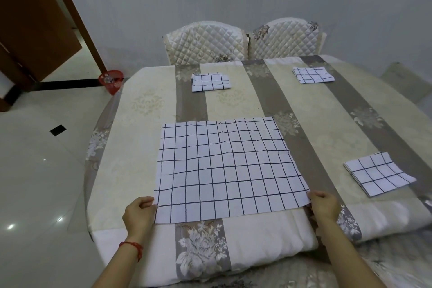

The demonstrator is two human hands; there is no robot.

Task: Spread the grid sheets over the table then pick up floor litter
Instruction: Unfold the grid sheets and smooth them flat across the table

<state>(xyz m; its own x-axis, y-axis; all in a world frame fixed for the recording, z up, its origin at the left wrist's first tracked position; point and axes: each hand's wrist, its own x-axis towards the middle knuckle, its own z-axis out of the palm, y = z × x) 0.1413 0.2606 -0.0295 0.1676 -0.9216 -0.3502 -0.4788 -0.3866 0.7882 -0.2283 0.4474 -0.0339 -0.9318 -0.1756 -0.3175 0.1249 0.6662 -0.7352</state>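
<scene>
A white sheet with a dark grid point(226, 166) lies unfolded and flat on the near half of the table point(145, 138). My left hand point(140, 211) pinches its near left corner, and my right hand point(323, 206) pinches its near right corner. Three more grid sheets lie folded on the table: one at the far middle point(210, 82), one at the far right point(313, 75), one at the near right point(378, 174).
The table wears a cream and grey flowered cloth. Two quilted chairs point(243, 42) stand behind it against the wall. A red waste basket point(111, 80) sits on the glossy tiled floor at the left, beside a brown door point(35, 25).
</scene>
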